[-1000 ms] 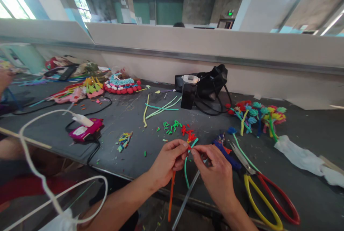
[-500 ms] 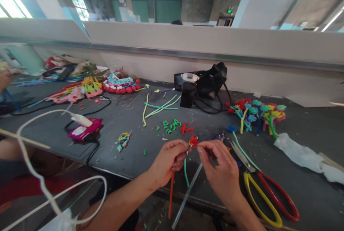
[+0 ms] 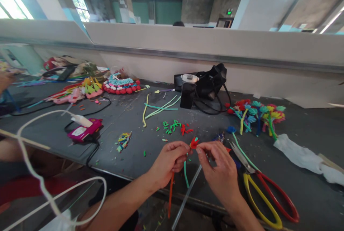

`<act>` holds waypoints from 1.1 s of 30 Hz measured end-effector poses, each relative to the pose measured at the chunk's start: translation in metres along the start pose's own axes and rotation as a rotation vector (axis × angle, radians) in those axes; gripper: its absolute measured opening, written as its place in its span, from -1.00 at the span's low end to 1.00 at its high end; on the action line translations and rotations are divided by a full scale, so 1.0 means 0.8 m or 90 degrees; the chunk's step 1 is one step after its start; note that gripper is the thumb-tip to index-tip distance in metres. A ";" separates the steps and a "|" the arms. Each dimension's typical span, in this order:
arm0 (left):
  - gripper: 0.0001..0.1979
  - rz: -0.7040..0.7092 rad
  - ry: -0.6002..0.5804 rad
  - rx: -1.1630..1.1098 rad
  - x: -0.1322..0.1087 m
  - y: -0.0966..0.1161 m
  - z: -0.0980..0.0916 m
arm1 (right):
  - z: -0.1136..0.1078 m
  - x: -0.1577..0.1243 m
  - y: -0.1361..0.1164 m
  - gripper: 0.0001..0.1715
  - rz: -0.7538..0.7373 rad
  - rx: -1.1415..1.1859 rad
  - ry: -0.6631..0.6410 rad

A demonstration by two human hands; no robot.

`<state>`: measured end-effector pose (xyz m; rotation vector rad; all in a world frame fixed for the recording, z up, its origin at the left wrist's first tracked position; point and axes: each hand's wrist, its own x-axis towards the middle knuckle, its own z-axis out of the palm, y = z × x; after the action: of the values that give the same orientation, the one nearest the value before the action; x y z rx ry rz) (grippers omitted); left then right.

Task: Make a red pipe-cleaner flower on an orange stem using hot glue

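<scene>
The left hand (image 3: 170, 161) pinches a small red flower (image 3: 194, 143) between thumb and forefinger, its other fingers curled in, with an orange stem (image 3: 170, 197) running down below them. The right hand (image 3: 219, 166) has thumb and forefinger drawn close together at the flower's right side; whether they grip a petal I cannot tell. So the flower sits between the two sets of fingertips, above the front part of the dark table (image 3: 153, 145). A clear stick (image 3: 186, 197) slants down from beneath the right hand, and a green stem (image 3: 185, 175) shows between the hands. Just beyond the flower lie red pieces (image 3: 185, 129), with green pieces (image 3: 172, 126) beside them. Scissors (image 3: 250, 169) with red and yellow handles lie to the right of the right hand.
</scene>
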<state>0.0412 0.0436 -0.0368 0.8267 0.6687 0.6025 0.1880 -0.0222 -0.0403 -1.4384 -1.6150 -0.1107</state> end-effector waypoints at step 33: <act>-0.82 0.001 0.023 0.035 0.002 -0.003 0.001 | 0.005 -0.004 0.003 -0.86 0.045 -0.036 0.007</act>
<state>0.0429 0.0430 -0.0390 0.8695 0.7202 0.6036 0.1874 -0.0213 -0.0461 -1.5334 -1.5621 -0.1237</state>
